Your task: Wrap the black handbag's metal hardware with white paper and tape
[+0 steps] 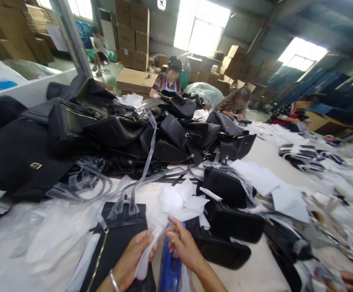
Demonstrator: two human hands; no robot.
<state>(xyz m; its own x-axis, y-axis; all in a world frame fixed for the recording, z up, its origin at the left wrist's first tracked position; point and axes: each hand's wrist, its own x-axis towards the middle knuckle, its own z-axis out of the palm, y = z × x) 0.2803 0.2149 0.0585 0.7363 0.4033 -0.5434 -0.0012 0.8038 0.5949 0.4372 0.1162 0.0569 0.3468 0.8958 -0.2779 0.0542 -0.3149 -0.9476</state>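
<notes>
My left hand (138, 253) is closed around a folded strip of thin white wrapping sheet (144, 261). Beside the strip's upper end is my right hand (180, 243), its fingers curled in and the index finger partly raised; whatever they pinch is too small to make out. A blue tape dispenser (168, 273) stands under my right hand. Below my left hand lies a black bag (118, 235) with a gold zipper and handles wrapped in clear plastic (133, 202). Loose white paper pieces (179, 198) lie just beyond my hands.
Black bags (115, 134) are heaped across the far side of the table. More black bags (235, 225) lie at right, near white sheets (288, 198). White plastic (54, 235) covers the left. Several people sit beyond; another person's hand (352, 280) shows at lower right.
</notes>
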